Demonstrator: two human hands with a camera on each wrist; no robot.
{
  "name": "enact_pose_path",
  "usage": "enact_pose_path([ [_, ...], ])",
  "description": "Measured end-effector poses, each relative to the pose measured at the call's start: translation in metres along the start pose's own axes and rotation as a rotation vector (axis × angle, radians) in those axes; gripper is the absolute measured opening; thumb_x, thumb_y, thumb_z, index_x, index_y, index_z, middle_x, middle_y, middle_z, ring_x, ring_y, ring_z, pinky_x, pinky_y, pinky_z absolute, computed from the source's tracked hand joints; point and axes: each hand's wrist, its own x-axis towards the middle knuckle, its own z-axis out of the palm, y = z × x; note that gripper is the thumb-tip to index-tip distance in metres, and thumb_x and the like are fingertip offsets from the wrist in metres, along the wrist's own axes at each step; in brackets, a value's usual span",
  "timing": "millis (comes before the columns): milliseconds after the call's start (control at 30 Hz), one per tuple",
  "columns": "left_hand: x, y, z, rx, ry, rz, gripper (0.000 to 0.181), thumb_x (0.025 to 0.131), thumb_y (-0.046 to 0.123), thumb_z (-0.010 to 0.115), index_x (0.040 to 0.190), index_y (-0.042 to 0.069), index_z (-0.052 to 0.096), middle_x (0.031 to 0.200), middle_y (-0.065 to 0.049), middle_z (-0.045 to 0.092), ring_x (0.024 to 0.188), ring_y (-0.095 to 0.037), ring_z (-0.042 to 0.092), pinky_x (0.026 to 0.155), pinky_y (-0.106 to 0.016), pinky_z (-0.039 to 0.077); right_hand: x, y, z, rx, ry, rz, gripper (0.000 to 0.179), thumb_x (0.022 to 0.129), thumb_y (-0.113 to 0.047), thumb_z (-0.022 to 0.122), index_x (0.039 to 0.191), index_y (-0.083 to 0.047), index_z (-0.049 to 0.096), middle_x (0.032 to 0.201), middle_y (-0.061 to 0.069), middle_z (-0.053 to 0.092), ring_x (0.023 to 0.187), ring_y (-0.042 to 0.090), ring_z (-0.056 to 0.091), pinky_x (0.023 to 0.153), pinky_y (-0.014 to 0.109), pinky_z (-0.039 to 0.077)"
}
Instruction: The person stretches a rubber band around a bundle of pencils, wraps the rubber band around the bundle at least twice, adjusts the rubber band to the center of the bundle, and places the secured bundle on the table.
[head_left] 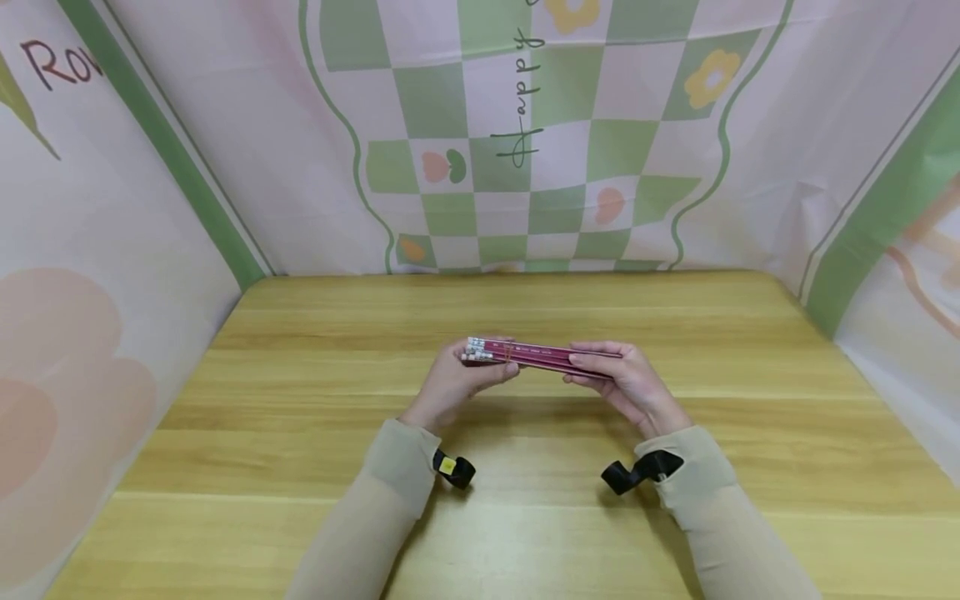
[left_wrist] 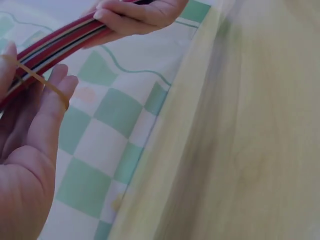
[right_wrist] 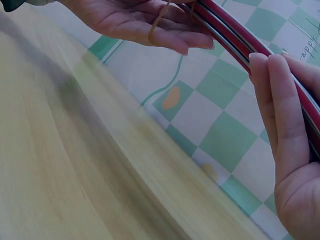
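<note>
A bundle of red pencils (head_left: pixel 547 356) with white eraser ends is held level above the table between both hands. My left hand (head_left: pixel 444 390) grips the bundle near the erasers. A tan rubber band (left_wrist: pixel 39 78) crosses the pencils and is stretched out to a left fingertip; in the right wrist view the band (right_wrist: pixel 156 24) loops past that hand's fingers. On the other end, my right hand (head_left: pixel 636 385) pinches the pencils between thumb and fingers. The pencils' far tips are mostly hidden by the right hand.
A wooden table (head_left: pixel 300 450) lies under the hands. Behind it hangs a cloth with a green and white check pattern (head_left: pixel 498 162), and more printed cloth stands on both sides. Black straps (head_left: pixel 457 472) hang at both wrists.
</note>
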Motion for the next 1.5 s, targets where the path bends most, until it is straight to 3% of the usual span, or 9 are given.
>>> enact_pose_path([
  [100, 0.002, -0.004, 0.004, -0.142, -0.005, -0.015, 0.04, 0.089, -0.007, 0.065, 0.128, -0.01, 0.056, 0.12, -0.022, 0.067, 0.11, -0.034, 0.068, 0.096, -0.036, 0.054, 0.001, 0.001, -0.001, 0.049, -0.01, -0.024, 0.026, 0.096, 0.009, 0.054, 0.098, -0.003, 0.077, 0.095, 0.013, 0.075, 0.081, 0.022, 0.075, 0.076, 0.029, 0.06],
  [167, 0.003, -0.007, 0.006, -0.161, -0.011, -0.018, 0.035, 0.092, -0.005, 0.063, 0.127, -0.011, 0.056, 0.118, -0.022, 0.068, 0.11, -0.034, 0.069, 0.095, -0.037, 0.055, 0.001, 0.002, -0.001, 0.057, -0.004, -0.034, 0.027, 0.096, 0.01, 0.054, 0.097, -0.002, 0.077, 0.095, 0.013, 0.076, 0.081, 0.023, 0.075, 0.076, 0.028, 0.06],
  [400, 0.005, -0.012, 0.012, -0.092, -0.035, -0.018, 0.03, 0.097, 0.003, 0.06, 0.124, -0.01, 0.059, 0.119, -0.028, 0.067, 0.098, -0.02, 0.073, 0.094, -0.038, 0.055, 0.003, 0.004, 0.003, 0.034, 0.051, -0.057, 0.028, 0.096, 0.01, 0.054, 0.096, -0.005, 0.077, 0.094, 0.012, 0.076, 0.079, 0.022, 0.076, 0.076, 0.026, 0.06],
  [767, 0.0, -0.007, 0.02, -0.014, -0.04, -0.115, 0.034, 0.097, 0.0, 0.057, 0.128, -0.014, 0.055, 0.121, -0.028, 0.066, 0.098, -0.018, 0.073, 0.091, -0.031, 0.056, 0.006, 0.006, 0.014, 0.04, 0.199, -0.141, 0.028, 0.092, 0.014, 0.057, 0.092, -0.005, 0.078, 0.09, 0.012, 0.076, 0.077, 0.023, 0.076, 0.076, 0.029, 0.06],
  [1100, -0.001, -0.01, 0.023, 0.088, -0.021, -0.18, 0.034, 0.098, 0.008, 0.061, 0.124, -0.013, 0.059, 0.108, -0.026, 0.071, 0.092, -0.022, 0.074, 0.085, -0.032, 0.059, 0.006, 0.014, 0.019, 0.006, 0.301, -0.231, 0.027, 0.089, 0.015, 0.061, 0.089, -0.006, 0.078, 0.086, 0.01, 0.077, 0.075, 0.021, 0.076, 0.074, 0.03, 0.06],
  [1200, -0.001, -0.01, 0.026, 0.132, -0.002, -0.19, 0.039, 0.098, 0.009, 0.061, 0.129, -0.014, 0.054, 0.108, -0.026, 0.071, 0.094, -0.025, 0.074, 0.082, -0.031, 0.059, 0.008, 0.019, 0.022, -0.023, 0.344, -0.255, 0.029, 0.089, 0.015, 0.061, 0.087, -0.008, 0.078, 0.085, 0.007, 0.077, 0.076, 0.019, 0.076, 0.075, 0.03, 0.06],
  [1300, -0.002, -0.011, 0.03, 0.207, 0.023, -0.174, 0.053, 0.098, 0.01, 0.061, 0.14, -0.017, 0.04, 0.108, -0.028, 0.07, 0.095, -0.032, 0.073, 0.081, -0.031, 0.06, 0.01, 0.024, 0.025, -0.038, 0.402, -0.25, 0.031, 0.088, 0.015, 0.062, 0.084, -0.011, 0.078, 0.084, 0.005, 0.077, 0.076, 0.019, 0.076, 0.075, 0.031, 0.06],
  [1400, -0.003, -0.012, 0.034, 0.344, 0.056, -0.156, 0.073, 0.098, 0.016, 0.062, 0.149, -0.015, 0.02, 0.112, -0.027, 0.07, 0.096, -0.034, 0.073, 0.083, -0.033, 0.059, 0.011, 0.027, 0.027, -0.025, 0.443, -0.233, 0.028, 0.088, 0.015, 0.063, 0.084, -0.009, 0.077, 0.082, 0.005, 0.077, 0.075, 0.019, 0.076, 0.075, 0.031, 0.06],
  [1500, -0.006, -0.012, 0.036, 0.541, 0.094, -0.132, 0.086, 0.098, 0.027, 0.063, 0.154, -0.01, 0.009, 0.126, -0.023, 0.065, 0.105, -0.03, 0.071, 0.097, -0.039, 0.054, 0.012, 0.028, 0.029, -0.015, 0.468, -0.211, 0.025, 0.087, 0.014, 0.065, 0.086, -0.008, 0.077, 0.082, 0.005, 0.077, 0.074, 0.019, 0.076, 0.075, 0.031, 0.06],
])
